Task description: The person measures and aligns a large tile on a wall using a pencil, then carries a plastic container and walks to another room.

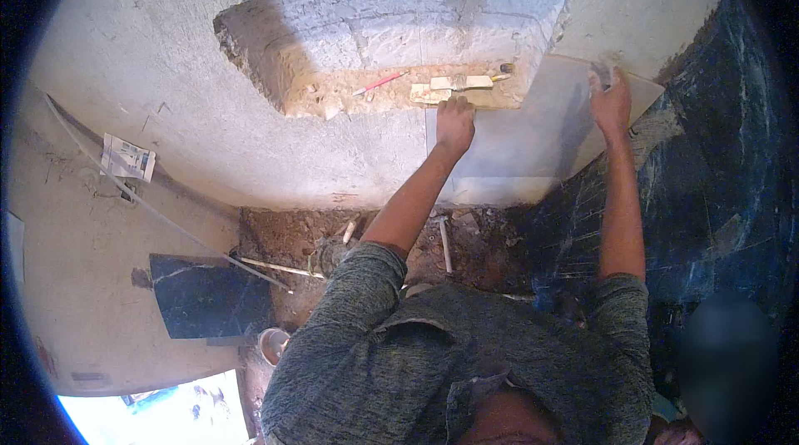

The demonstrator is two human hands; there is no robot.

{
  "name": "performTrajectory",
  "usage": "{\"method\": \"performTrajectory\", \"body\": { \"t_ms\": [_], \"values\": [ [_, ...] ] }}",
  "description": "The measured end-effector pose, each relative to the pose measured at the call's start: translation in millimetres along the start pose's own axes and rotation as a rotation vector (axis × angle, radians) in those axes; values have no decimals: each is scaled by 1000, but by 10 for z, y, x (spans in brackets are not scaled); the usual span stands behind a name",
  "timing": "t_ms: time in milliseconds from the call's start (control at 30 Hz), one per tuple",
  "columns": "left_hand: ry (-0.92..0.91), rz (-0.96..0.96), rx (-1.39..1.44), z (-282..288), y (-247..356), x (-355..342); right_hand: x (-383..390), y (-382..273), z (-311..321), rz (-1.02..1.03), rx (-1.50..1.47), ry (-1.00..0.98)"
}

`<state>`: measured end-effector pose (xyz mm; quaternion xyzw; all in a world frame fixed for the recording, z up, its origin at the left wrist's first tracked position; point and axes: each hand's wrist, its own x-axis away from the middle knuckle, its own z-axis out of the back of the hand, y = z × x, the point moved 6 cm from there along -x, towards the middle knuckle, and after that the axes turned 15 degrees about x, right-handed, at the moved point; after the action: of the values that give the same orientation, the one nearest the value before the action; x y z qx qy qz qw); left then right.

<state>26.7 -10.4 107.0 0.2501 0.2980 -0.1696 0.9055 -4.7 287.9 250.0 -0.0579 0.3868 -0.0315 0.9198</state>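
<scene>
Panel (pixel 518 139) (pale) against wall (pixel 333 154): left hand (pixel 455 123) gripping edge, right hand (pixel 611 102) splayed on it.

A dark grey-green shirt (pixel 508 328), its weave mottled with paler flecks, clothes the wearer I watch by remote feed. The left sleeve (pixel 345 287) and right sleeve (pixel 626 308) end near the elbows, leaving both forearms bare. What I take for a chest pocket (pixel 416 320) gapes in a curve below a loose collar (pixel 459 402).
</scene>
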Motion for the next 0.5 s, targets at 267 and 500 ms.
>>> {"method": "performTrajectory", "body": {
  "t_ms": [267,500],
  "values": [
    [16,4,-19,-42,-48,8,-235,54,26,152,228,-88],
    [-2,7,-12,-40,-93,35,-230,189,-173,150,146,-96]
  ]
}}
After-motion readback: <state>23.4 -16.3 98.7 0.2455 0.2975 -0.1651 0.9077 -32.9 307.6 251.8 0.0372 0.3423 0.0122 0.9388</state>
